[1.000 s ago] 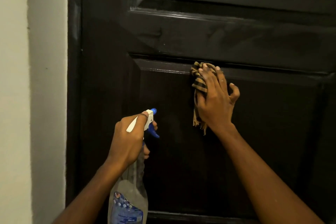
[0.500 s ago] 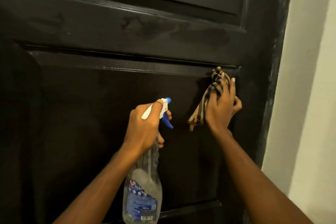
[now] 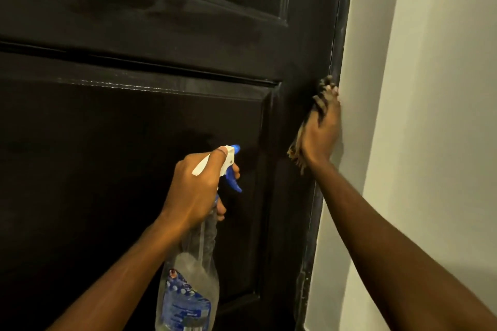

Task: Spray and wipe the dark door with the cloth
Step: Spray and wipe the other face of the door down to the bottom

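Note:
The dark panelled door fills the left and middle of the head view. My left hand grips the neck of a clear spray bottle with a white and blue trigger head, its nozzle pointing at the door's lower panel. My right hand presses a brown and black striped cloth flat against the door's right stile, close to the frame. Most of the cloth is hidden under that hand; its frayed end hangs below the palm.
A dark door frame with chipped paint runs down the door's right edge. A pale wall stands right of it. A raised rail crosses the door above the lower panel.
My right hand has slid the cloth rightward across the lower panel's top edge to the right stile by the frame. The view has turned right with it. The bottle stays in my left hand.

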